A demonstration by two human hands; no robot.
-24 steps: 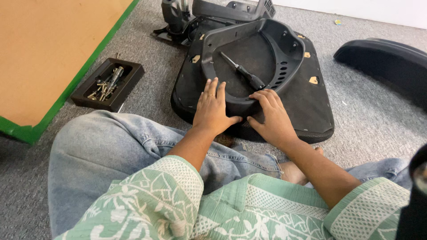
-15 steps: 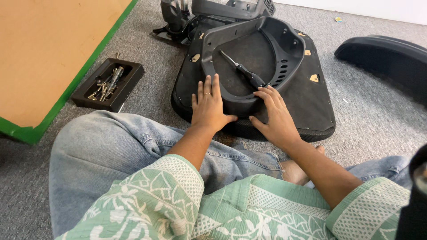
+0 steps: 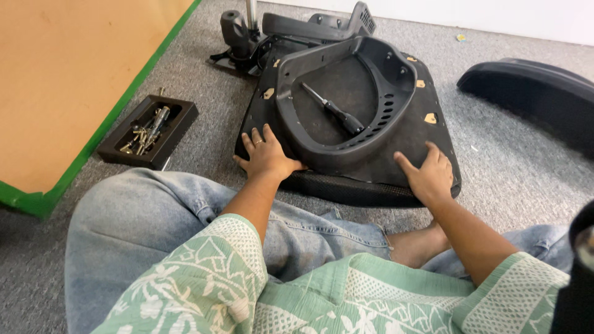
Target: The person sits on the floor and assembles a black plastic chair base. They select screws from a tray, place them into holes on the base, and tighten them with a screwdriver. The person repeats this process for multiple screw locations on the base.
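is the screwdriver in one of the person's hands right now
No, the screwdriver lies loose inside the black plastic shell, while the left hand and right hand press flat on the seat base.

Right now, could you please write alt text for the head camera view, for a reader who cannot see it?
A person sitting on grey carpet presses the left hand and the right hand, both open, flat on the near edge of an upturned black chair seat. A screwdriver lies inside the seat's plastic frame, and a small black tray of screws sits to the left.
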